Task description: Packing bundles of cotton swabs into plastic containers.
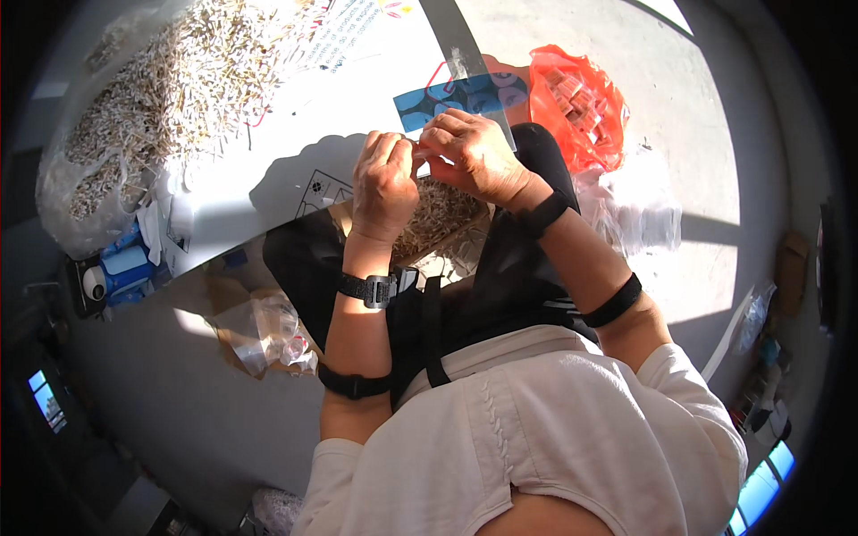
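My left hand and my right hand meet over the near edge of the white table, fingers curled in a pinch. Between their fingertips is a small pale piece, mostly hidden by the fingers, so its kind is unclear. Just beneath the hands, between my knees, a cardboard box holds a mass of small thin pale sticks. Beyond my right hand, a blue sheet with round pictures lies on the table's right edge.
On the white table, a large clear bag of similar sticks spreads at the left. A red bag of small packets stands at the right, near clear plastic packs. An open carton with plastic sits on the floor to the left.
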The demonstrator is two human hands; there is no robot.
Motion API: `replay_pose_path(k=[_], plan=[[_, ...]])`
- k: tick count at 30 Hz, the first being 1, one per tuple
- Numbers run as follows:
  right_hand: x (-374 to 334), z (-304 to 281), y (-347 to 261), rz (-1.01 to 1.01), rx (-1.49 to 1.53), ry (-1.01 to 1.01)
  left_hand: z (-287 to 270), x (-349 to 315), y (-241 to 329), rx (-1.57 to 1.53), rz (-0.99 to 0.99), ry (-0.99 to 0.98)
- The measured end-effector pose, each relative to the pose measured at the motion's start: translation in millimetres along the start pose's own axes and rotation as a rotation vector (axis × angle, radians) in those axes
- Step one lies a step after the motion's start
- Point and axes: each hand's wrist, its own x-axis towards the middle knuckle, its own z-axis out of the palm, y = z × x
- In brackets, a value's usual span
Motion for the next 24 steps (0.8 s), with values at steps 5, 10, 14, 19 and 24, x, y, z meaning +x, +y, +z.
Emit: replay_pose_path(k=[5, 10, 14, 19, 24], plan=[[4.5, -2.8, 7.5, -0.061, -0.078, 0.007, -8.0, 4.3, -5.8, 0.062, 0.056, -0.036], [3.3, 2.2, 10.5, -0.031, -0.035, -0.004, -7.6, 3.2, -8.2, 0.059, 0.057, -0.071], [0.5, 2.3, 11.4, 0.091, 0.127, 0.031, -5.0, 0.2, -10.9, 0.006, -0.048, -0.025], [-5.5, 1.1, -1.7, 0.383, 0.413, 0.035, -5.1, -3.3, -4.4, -0.239, -0.190, 0.081], [-12.8, 8.4, -1.3, 0.371, 0.389, 0.120, 0.1, -7.3, -3.1, -0.275, -0.202, 0.130]])
